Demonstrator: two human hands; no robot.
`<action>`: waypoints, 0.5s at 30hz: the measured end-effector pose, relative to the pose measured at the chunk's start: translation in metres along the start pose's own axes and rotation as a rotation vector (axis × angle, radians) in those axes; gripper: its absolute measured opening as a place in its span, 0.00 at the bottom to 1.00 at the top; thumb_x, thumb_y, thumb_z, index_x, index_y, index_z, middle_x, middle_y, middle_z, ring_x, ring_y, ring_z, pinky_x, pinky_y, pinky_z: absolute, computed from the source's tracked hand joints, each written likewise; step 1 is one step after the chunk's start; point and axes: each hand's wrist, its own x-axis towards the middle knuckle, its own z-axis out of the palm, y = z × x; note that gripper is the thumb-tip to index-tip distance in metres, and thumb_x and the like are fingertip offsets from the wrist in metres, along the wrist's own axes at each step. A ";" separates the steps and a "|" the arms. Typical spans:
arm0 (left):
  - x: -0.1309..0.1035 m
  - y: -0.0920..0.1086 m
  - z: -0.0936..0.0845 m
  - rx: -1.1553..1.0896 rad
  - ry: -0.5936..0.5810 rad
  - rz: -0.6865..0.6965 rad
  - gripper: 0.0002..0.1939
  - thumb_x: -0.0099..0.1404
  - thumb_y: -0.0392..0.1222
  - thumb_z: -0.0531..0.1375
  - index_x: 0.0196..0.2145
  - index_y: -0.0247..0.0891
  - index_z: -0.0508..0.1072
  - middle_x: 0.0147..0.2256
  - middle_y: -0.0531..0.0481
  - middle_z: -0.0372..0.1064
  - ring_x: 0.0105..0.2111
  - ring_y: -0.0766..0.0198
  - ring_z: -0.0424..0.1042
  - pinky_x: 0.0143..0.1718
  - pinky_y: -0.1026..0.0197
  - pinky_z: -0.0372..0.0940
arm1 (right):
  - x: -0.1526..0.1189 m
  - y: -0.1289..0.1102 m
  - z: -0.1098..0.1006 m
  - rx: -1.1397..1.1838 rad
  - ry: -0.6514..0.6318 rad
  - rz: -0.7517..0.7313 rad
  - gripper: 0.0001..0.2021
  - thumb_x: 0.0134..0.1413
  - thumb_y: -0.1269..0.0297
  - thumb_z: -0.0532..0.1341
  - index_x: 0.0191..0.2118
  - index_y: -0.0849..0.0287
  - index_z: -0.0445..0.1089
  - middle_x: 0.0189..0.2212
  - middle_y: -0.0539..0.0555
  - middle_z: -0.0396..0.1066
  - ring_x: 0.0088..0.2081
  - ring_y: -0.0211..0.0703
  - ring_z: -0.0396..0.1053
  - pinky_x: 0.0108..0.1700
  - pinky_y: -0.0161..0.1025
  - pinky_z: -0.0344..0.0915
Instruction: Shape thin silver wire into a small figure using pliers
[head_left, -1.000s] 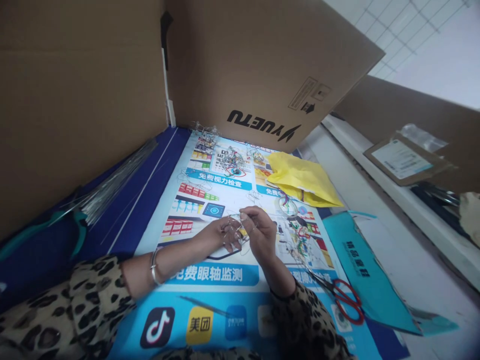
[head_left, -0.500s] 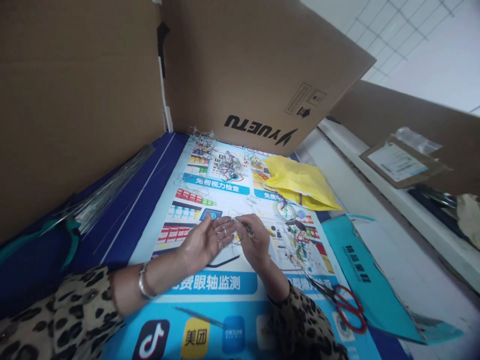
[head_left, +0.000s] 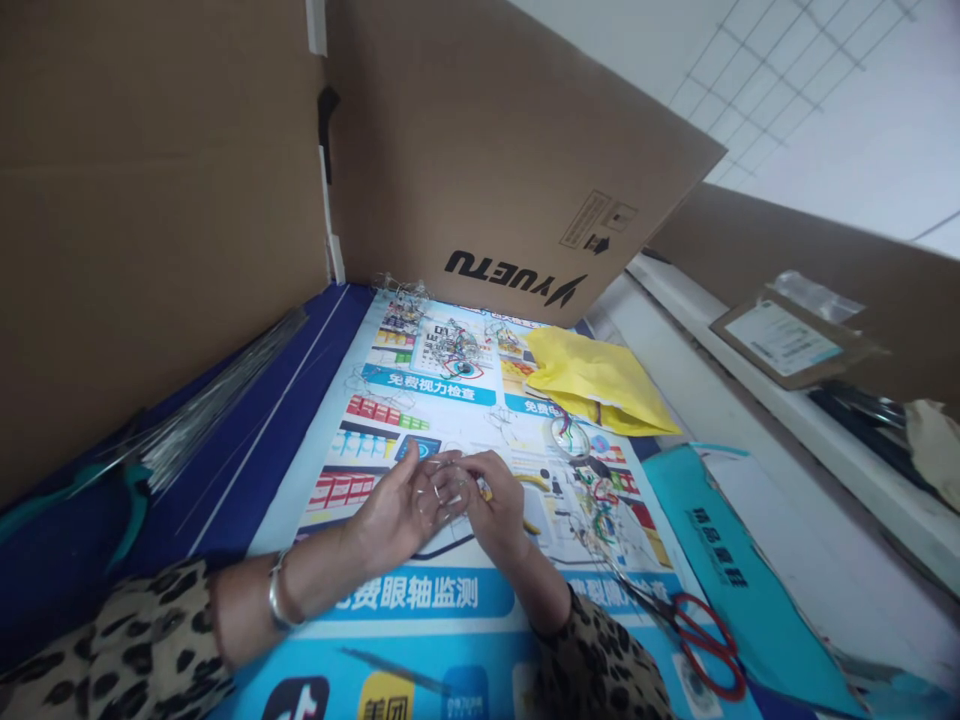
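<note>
Palm up, my left hand [head_left: 394, 510] lies over the printed sheet, its fingers stretched out and slightly bent. A thin pale wire [head_left: 442, 491] shows faintly across those fingers. My right hand [head_left: 496, 508] meets the left fingertips, its thumb and fingers pinched on the wire. What exactly sits between its fingertips is partly hidden. To the right of it are a tangle of coloured wires [head_left: 602, 512] and a round clear dish [head_left: 570, 438] with coloured strands. A slim dark pointed tool [head_left: 397, 670] rests below both hands.
Red-handled scissors [head_left: 709, 645] lie at the lower right beside a teal card [head_left: 739, 565]. A yellow bag [head_left: 604, 380] and a wire tangle [head_left: 457, 350] are farther back. Teal-handled pliers [head_left: 135, 515] and straight wires [head_left: 217, 405] lie left. Cardboard [head_left: 450, 130] walls the back.
My right fingers have closed in over the left fingertips, and the left fingers have curled slightly. The whole view has shifted, with the sheet and hands appearing a little lower.
</note>
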 end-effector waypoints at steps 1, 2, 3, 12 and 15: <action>0.000 0.000 0.001 0.000 0.002 0.002 0.21 0.66 0.56 0.50 0.40 0.34 0.70 0.32 0.47 0.71 0.35 0.62 0.72 0.42 0.59 0.67 | -0.001 0.001 0.000 0.004 0.001 0.002 0.07 0.57 0.68 0.54 0.37 0.55 0.69 0.30 0.51 0.70 0.33 0.40 0.67 0.35 0.39 0.65; 0.000 0.000 0.001 0.001 0.003 0.005 0.21 0.66 0.55 0.50 0.40 0.34 0.71 0.32 0.47 0.71 0.35 0.62 0.72 0.42 0.58 0.67 | -0.001 0.001 0.001 0.009 0.002 0.004 0.07 0.57 0.69 0.54 0.37 0.55 0.69 0.30 0.51 0.70 0.33 0.39 0.67 0.34 0.39 0.64; -0.001 0.001 0.002 0.003 0.006 0.008 0.21 0.66 0.55 0.50 0.40 0.33 0.71 0.31 0.47 0.71 0.34 0.62 0.72 0.41 0.58 0.67 | -0.002 0.002 0.001 0.014 0.003 0.004 0.07 0.57 0.69 0.54 0.37 0.55 0.69 0.30 0.51 0.70 0.33 0.39 0.67 0.34 0.38 0.64; 0.001 0.003 0.004 0.011 0.067 0.021 0.22 0.66 0.54 0.50 0.40 0.32 0.71 0.28 0.47 0.71 0.29 0.61 0.72 0.34 0.59 0.68 | -0.003 0.003 0.005 0.005 0.006 -0.014 0.06 0.56 0.69 0.55 0.37 0.54 0.68 0.30 0.51 0.70 0.34 0.39 0.67 0.35 0.38 0.65; 0.004 0.003 -0.001 0.016 0.017 0.014 0.21 0.65 0.55 0.51 0.38 0.33 0.71 0.27 0.48 0.71 0.29 0.62 0.72 0.34 0.59 0.67 | -0.002 0.004 0.005 -0.009 0.010 -0.021 0.07 0.56 0.69 0.54 0.36 0.54 0.69 0.30 0.51 0.70 0.32 0.39 0.67 0.34 0.38 0.65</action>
